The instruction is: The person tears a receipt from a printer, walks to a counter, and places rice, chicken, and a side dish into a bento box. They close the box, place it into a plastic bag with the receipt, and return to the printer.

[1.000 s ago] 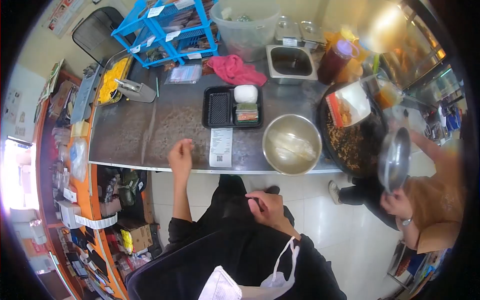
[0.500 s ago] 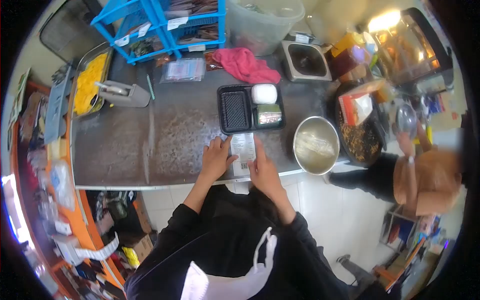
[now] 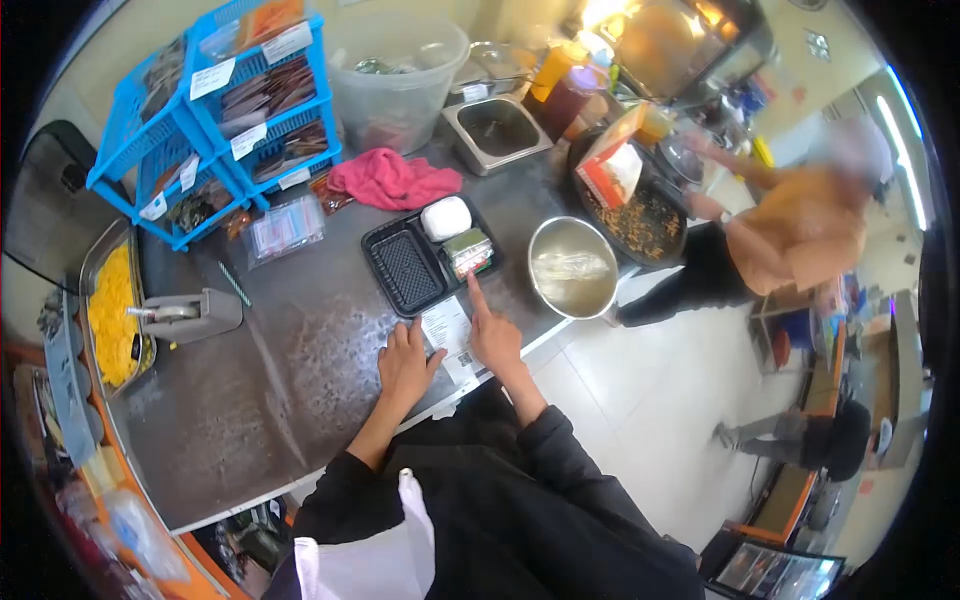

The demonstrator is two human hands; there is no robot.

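Note:
A printed paper receipt [image 3: 444, 322] lies on the dark metal table in front of a black compartment tray [image 3: 402, 268]. My left hand [image 3: 403, 364] rests at the receipt's left edge, fingers spread and thumb toward the paper. On the other side, my right hand [image 3: 495, 338] has its index finger stretched out, the tip right at the front of a green-and-clear wrapped packet [image 3: 470, 255] in the tray. Behind that packet sits a white rounded item [image 3: 446, 217]. The tray's large left compartment holds nothing. Neither hand grips anything.
A steel bowl [image 3: 572, 300] with clear plastic inside stands to the right. Beyond it is a dark pan [image 3: 655, 246] of browned bits. A pink cloth [image 3: 395, 181], blue racks [image 3: 225, 130] and a tape dispenser [image 3: 212, 318] lie farther back and left. A co-worker [image 3: 790, 235] stands at right.
My view has turned right, so the table appears tilted. My right index finger has gone from the receipt's edge forward to the packet in the tray; my left hand stays by the receipt.

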